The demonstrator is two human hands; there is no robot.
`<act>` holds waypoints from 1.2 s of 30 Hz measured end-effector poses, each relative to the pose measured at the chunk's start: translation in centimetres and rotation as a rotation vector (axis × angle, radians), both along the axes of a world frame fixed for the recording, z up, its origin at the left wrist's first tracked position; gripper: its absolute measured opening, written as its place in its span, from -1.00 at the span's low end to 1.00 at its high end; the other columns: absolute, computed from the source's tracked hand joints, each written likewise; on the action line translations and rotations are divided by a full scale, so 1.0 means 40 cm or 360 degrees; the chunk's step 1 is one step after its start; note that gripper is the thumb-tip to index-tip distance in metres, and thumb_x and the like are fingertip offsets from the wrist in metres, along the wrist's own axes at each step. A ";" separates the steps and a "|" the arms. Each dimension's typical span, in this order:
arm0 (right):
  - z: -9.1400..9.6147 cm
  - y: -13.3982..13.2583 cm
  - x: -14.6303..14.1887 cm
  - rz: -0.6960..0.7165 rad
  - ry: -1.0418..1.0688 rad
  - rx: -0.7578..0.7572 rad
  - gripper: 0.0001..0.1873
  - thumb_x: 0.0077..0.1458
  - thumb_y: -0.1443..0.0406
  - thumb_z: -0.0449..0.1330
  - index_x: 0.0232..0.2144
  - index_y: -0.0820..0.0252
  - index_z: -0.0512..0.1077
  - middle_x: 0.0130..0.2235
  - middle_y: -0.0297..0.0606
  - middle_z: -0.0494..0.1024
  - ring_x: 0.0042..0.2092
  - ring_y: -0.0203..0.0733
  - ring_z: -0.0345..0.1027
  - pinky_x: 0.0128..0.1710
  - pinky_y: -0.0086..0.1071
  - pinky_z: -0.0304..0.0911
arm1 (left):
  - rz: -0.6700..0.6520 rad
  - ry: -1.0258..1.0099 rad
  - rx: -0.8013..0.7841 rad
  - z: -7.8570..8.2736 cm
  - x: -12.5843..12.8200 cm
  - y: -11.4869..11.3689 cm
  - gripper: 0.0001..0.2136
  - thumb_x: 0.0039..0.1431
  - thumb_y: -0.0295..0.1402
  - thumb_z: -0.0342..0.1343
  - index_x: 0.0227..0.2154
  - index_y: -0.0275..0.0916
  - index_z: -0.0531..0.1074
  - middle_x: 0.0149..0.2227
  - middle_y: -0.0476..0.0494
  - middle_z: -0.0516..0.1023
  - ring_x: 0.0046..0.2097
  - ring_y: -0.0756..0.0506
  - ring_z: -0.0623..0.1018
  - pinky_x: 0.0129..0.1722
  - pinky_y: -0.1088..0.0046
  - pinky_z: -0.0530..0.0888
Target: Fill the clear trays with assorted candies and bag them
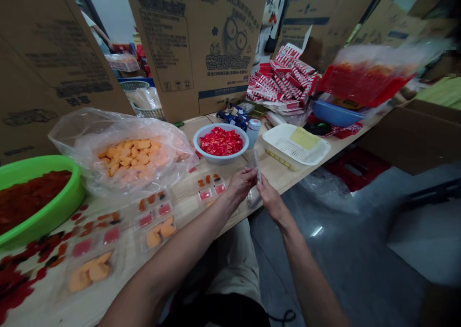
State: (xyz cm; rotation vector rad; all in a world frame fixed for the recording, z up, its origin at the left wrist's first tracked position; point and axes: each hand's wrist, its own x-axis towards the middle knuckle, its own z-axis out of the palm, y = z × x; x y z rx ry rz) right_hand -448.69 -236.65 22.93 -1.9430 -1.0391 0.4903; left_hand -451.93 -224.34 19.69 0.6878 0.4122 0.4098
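Over the table's front edge, my left hand (243, 182) and my right hand (271, 198) are close together. Both pinch a thin clear plastic piece (257, 163), which stands upright and is seen nearly edge-on; its exact kind is unclear. Just below my hands lies more clear plastic (254, 198), partly hidden. To the left, a filled clear tray (158, 221) holds orange pieces, red packets and small dark red and orange pieces. Another such tray (91, 250) lies nearer, and a third tray (209, 187) sits beside my left forearm, which partly covers it.
Behind my hands stand a blue bowl of red packets (246, 147), a blue-capped bottle (253, 134) and a white basket (317, 156). Leftward are a clear bag of orange pieces (133, 156) and a green tub (77, 183). Striped boxes (284, 77) pile up behind; large cartons (201, 43) wall the back.
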 end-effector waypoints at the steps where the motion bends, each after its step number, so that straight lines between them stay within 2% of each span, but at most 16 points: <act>1: -0.008 0.004 0.000 0.0019 0.0016 0.0040 -0.30 0.32 0.05 -0.26 0.38 0.29 -0.02 0.36 -0.15 0.20 0.34 -0.19 0.11 0.28 -0.30 0.09 | -0.0003 -0.0020 -0.0045 -0.007 -0.003 0.006 -0.67 -0.27 -0.35 0.50 -0.46 -0.36 0.50 -0.48 -0.03 0.51 -0.43 0.06 0.44 -0.33 0.52 0.37; 5: -0.027 0.010 0.000 0.0049 -0.0042 -0.0010 -0.28 0.34 0.03 -0.32 0.41 0.27 -0.11 0.37 -0.18 0.19 0.37 -0.23 0.04 0.27 -0.32 0.12 | 0.0019 -0.0050 -0.0137 -0.020 -0.012 0.015 -0.73 -0.20 -0.42 0.47 -0.44 -0.35 0.52 -0.47 -0.02 0.53 -0.42 0.07 0.46 -0.29 0.53 0.41; 9: -0.029 0.012 -0.003 0.0055 -0.0105 -0.0030 -0.28 0.35 0.04 -0.34 0.41 0.29 -0.15 0.37 -0.18 0.18 0.38 -0.26 0.01 0.27 -0.35 0.10 | -0.0015 -0.0042 -0.0086 -0.015 -0.014 0.013 -0.72 -0.24 -0.39 0.48 -0.45 -0.35 0.52 -0.46 -0.03 0.53 -0.41 0.06 0.46 -0.29 0.52 0.40; 12: -0.033 0.012 -0.003 0.0007 -0.0041 -0.0031 -0.30 0.35 0.05 -0.28 0.41 0.26 -0.11 0.35 -0.17 0.22 0.35 -0.21 0.07 0.25 -0.32 0.12 | -0.0090 -0.0008 0.0148 -0.001 -0.019 0.014 -0.70 -0.22 -0.29 0.45 -0.51 -0.36 0.49 -0.51 -0.04 0.49 -0.45 0.06 0.41 -0.36 0.51 0.35; 16: -0.046 0.007 0.011 -0.0022 0.0154 0.0071 -0.32 0.26 0.07 -0.08 0.36 0.17 0.06 0.26 -0.15 0.37 0.25 -0.08 0.25 0.20 -0.23 0.19 | -0.0236 0.0115 0.0616 0.019 -0.027 0.023 -0.68 -0.10 -0.17 0.34 -0.58 -0.33 0.41 -0.59 0.03 0.37 -0.53 0.08 0.30 -0.47 0.51 0.21; 17: -0.050 0.005 0.020 -0.0086 0.0215 0.0113 -0.29 0.22 0.08 -0.03 0.36 0.16 0.06 0.23 -0.13 0.40 0.20 -0.05 0.31 0.17 -0.21 0.23 | -0.0234 0.0128 0.0699 0.023 -0.028 0.025 -0.69 -0.09 -0.17 0.32 -0.57 -0.32 0.40 -0.60 0.04 0.36 -0.53 0.08 0.28 -0.47 0.51 0.20; 19: -0.059 0.001 0.048 -0.0379 0.0253 0.0137 -0.18 0.13 0.10 0.06 0.38 0.14 -0.01 0.17 -0.08 0.45 0.08 -0.01 0.42 0.08 -0.17 0.29 | -0.0160 0.0125 0.0780 0.029 -0.027 0.031 -0.70 -0.07 -0.18 0.31 -0.56 -0.31 0.39 -0.59 0.07 0.33 -0.51 0.08 0.27 -0.45 0.51 0.20; 21: -0.072 0.000 0.086 -0.0742 0.0064 0.0021 -0.11 0.06 0.18 0.10 0.40 0.12 -0.07 0.14 -0.03 0.46 0.01 0.03 0.44 0.03 -0.13 0.31 | -0.0070 0.0088 0.0763 0.038 -0.027 0.038 -0.71 -0.08 -0.21 0.32 -0.54 -0.30 0.38 -0.57 0.09 0.32 -0.49 0.09 0.29 -0.40 0.52 0.25; 23: -0.092 0.005 0.130 -0.0900 -0.0230 -0.0195 -0.15 0.03 0.28 0.08 0.38 0.12 0.02 0.12 0.02 0.44 0.03 0.07 0.41 0.03 -0.11 0.28 | -0.0048 0.0000 0.0663 0.054 -0.034 0.048 -0.72 -0.08 -0.24 0.35 -0.50 -0.31 0.40 -0.50 0.05 0.40 -0.43 0.08 0.37 -0.29 0.50 0.33; 27: -0.137 0.019 0.202 -0.0751 -0.0526 -0.0606 -0.45 0.11 0.33 0.01 0.15 0.18 0.40 0.03 0.08 0.45 0.06 0.12 0.35 0.02 -0.06 0.26 | -0.0201 -0.0241 0.0405 0.109 -0.095 0.082 -0.73 -0.04 -0.32 0.39 -0.37 -0.33 0.43 -0.21 -0.17 0.58 -0.15 -0.07 0.56 0.00 0.32 0.40; 29: -0.143 0.022 0.214 -0.0777 -0.0657 -0.0680 -0.54 0.16 0.30 0.00 0.07 0.18 0.47 0.03 0.11 0.42 0.11 0.20 0.29 0.04 0.08 0.22 | -0.0226 -0.0296 0.0343 0.131 -0.155 0.098 -0.77 0.02 -0.36 0.36 -0.35 -0.32 0.42 -0.11 -0.23 0.59 -0.06 -0.13 0.58 0.06 0.27 0.41; 30: -0.140 0.022 0.211 -0.0834 -0.0735 -0.0640 -0.54 0.18 0.29 0.00 0.07 0.19 0.47 0.07 0.14 0.40 0.14 0.25 0.24 0.05 0.16 0.19 | -0.0214 -0.0290 0.0322 0.136 -0.191 0.102 -0.79 0.06 -0.38 0.34 -0.35 -0.32 0.41 -0.09 -0.25 0.59 -0.05 -0.14 0.59 0.06 0.27 0.41; 32: -0.127 0.025 0.183 -0.0857 -0.0834 -0.0379 -0.51 0.20 0.27 -0.02 0.11 0.25 0.43 0.15 0.17 0.34 0.19 0.25 0.18 0.10 0.19 0.15 | -0.0168 -0.0221 0.0278 0.130 -0.266 0.101 -0.82 0.11 -0.39 0.30 -0.32 -0.32 0.41 -0.07 -0.27 0.59 -0.04 -0.15 0.60 0.05 0.30 0.43; 34: -0.117 0.034 0.129 -0.0589 -0.0795 -0.0038 -0.49 0.25 0.23 -0.06 0.17 0.24 0.37 0.17 0.08 0.36 0.20 0.11 0.20 0.15 0.07 0.19 | -0.0069 -0.0099 0.0236 0.105 -0.338 0.085 -0.83 0.13 -0.38 0.28 -0.31 -0.32 0.41 -0.09 -0.28 0.60 -0.04 -0.13 0.60 0.04 0.34 0.45; 36: -0.120 0.051 0.057 -0.0180 -0.0709 0.0081 -0.48 0.29 0.18 -0.09 0.21 0.16 0.33 0.18 0.00 0.38 0.20 0.01 0.24 0.16 -0.04 0.23 | 0.0085 0.0114 0.0245 0.067 -0.401 0.062 -0.83 0.14 -0.35 0.26 -0.33 -0.31 0.39 -0.15 -0.26 0.60 -0.07 -0.11 0.60 0.03 0.35 0.46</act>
